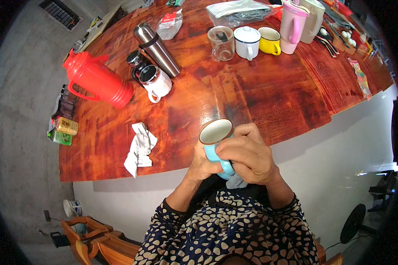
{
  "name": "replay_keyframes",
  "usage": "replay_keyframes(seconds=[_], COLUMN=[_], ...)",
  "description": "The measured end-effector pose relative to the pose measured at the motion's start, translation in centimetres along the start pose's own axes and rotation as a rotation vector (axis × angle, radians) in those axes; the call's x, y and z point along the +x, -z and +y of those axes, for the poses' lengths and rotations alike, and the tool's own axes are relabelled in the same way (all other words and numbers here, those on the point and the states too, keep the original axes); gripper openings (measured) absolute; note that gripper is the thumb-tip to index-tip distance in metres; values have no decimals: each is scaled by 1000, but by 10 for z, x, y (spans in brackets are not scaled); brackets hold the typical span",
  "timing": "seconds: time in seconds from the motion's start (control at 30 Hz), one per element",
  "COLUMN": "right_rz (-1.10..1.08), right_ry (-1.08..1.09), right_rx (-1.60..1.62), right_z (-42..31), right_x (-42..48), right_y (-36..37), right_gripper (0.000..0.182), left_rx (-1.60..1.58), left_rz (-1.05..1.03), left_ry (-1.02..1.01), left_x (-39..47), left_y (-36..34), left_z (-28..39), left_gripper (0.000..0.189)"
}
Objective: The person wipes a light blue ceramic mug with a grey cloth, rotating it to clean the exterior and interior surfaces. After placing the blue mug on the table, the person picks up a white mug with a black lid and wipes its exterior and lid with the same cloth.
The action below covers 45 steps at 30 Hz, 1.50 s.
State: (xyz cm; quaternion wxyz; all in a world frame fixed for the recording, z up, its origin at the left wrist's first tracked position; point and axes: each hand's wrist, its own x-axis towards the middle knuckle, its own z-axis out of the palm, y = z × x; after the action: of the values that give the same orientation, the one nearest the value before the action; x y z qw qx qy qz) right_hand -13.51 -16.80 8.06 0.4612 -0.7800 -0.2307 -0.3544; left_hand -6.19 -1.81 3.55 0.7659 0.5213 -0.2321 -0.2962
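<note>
A light blue enamel mug (211, 153) with a brown rim and white inside is held tilted at the table's near edge. My left hand (201, 163) grips its left side and underside. My right hand (248, 154) is closed around the handle side, with a greyish cloth (236, 182) showing below its fingers. To the left, a crumpled white cloth (141, 149) lies on the wooden table (185, 132). How much of the grey cloth is inside the right hand is hidden.
A red thermos jug (98, 79), a steel flask (159, 49) and a white mug (159, 84) stand at left. Farther back are a glass cup (221, 43), a white lidded mug (247, 43), a yellow mug (268, 41) and a pink pitcher (292, 29). A wooden chair (109, 245) is lower left.
</note>
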Motion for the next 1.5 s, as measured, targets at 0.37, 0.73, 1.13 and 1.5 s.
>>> replay_keyframes(seconds=[0.37,0.73,1.13,1.5], right_rz=[236,121,441,345], right_ry=[-324,-646,-903,-576], right_rx=[147,438,773,69], right_z=[9,34,25,0], right_x=[-8,-6,-35,-42], right_y=[-1,-1,-30,-68], right_gripper=[22,25,47,70], left_rx=[-10,-121,-293,-91], left_rz=[33,2,162,524], left_ry=[12,-33,-82,-163], left_x=[-4,3,13,16], left_y=[-1,-1,-6,-3], left_z=[0,0,5,1], left_gripper=[96,106,91,51])
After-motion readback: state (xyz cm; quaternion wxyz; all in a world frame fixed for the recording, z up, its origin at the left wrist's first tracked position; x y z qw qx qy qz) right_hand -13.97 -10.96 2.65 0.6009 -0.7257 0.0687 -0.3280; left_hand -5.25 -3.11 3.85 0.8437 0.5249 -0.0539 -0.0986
